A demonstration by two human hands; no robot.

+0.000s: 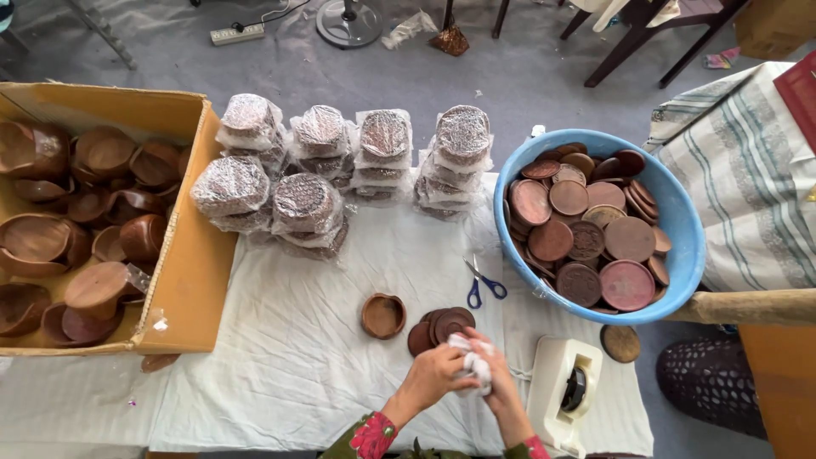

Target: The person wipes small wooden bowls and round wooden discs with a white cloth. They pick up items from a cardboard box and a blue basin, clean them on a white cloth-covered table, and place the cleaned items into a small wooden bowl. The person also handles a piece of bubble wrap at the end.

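Both hands, left hand and right hand, pinch a crumpled white cloth between them over the white sheet, just beside a stack of round wooden discs and a small wooden bowl.

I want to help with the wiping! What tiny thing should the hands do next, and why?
Probably rub the white cloth over the top brown disc. Both the left hand and the right hand bunch the cloth right at the near edge of that small fanned pile, so it is the closest piece. The little wooden bowl sits apart to the left, untouched.
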